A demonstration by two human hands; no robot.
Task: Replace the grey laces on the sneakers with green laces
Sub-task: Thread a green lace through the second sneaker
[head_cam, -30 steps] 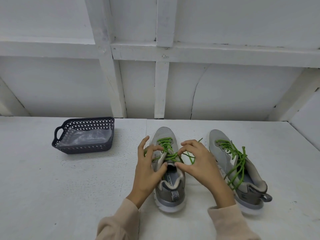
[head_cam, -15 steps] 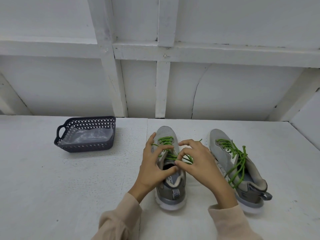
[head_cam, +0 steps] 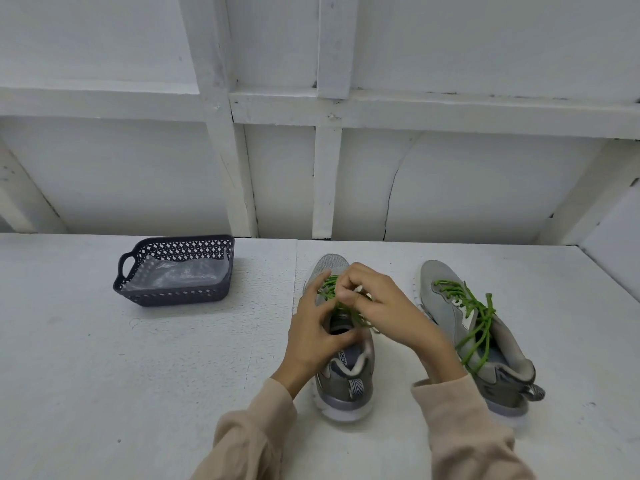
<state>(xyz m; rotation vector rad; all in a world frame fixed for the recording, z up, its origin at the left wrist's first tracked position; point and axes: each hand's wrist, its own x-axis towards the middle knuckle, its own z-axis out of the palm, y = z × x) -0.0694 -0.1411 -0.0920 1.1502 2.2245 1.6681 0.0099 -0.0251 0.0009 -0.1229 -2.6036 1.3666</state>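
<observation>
Matt grey mesh-cloth sneakers [head_cam: 346, 368] with corded green laces [head_cam: 476, 317], perforated dark plastic basket [head_cam: 180, 292], rough white-painted table [head_cam: 138, 375].

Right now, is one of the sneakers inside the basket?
No, the middle sneaker and the far-right sneaker both stand on the white table, outside the dark basket.

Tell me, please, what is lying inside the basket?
The basket holds crumpled clear plastic, which lines its floor and rises against the far wall. Whether anything lies under or in the plastic cannot be seen; the near wall also hides the front of the floor.
</observation>
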